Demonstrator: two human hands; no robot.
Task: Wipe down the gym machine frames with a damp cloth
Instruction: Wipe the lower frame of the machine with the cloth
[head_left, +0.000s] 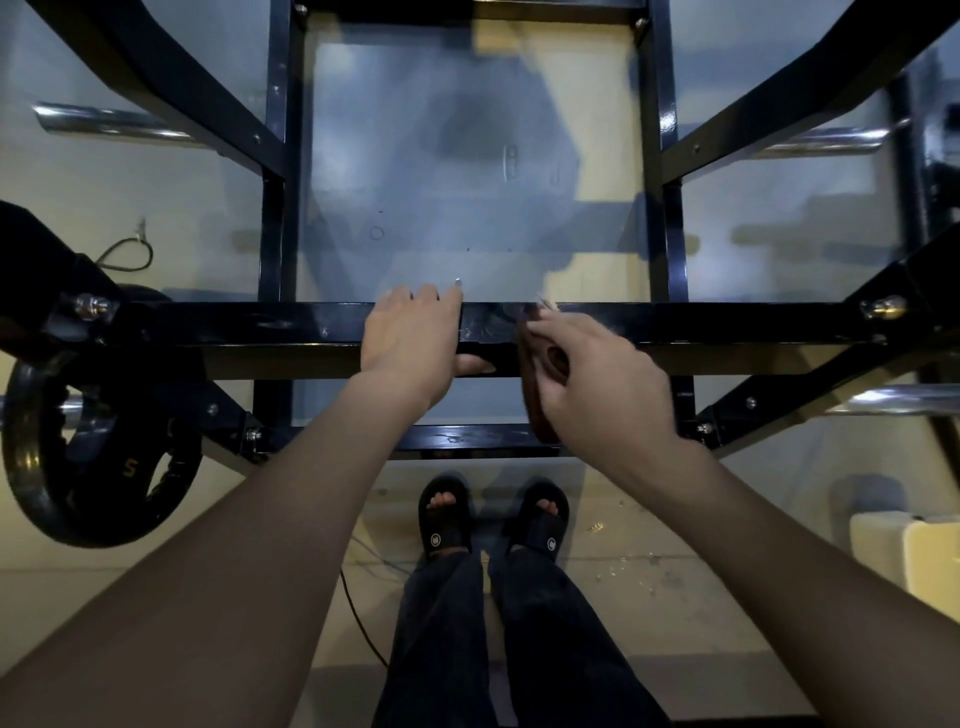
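A black steel crossbar (260, 332) of the gym machine frame runs left to right across the middle of the view. My left hand (410, 343) grips this bar, fingers over the top and thumb underneath. Just to its right, my right hand (597, 384) holds a dark brown cloth (540, 374) against the same bar; the cloth hangs down below the hand. Wet smears show on the bar between the two hands. A lower black bar (467, 436) lies under my wrists.
Two black uprights (275, 156) (662, 156) rise beyond the crossbar. A black weight plate (104, 457) sits on a chrome sleeve at the left. Chrome pegs (114, 122) (831, 140) stick out on both sides. My sandalled feet (493, 519) stand below. A white container (909, 545) is at the right.
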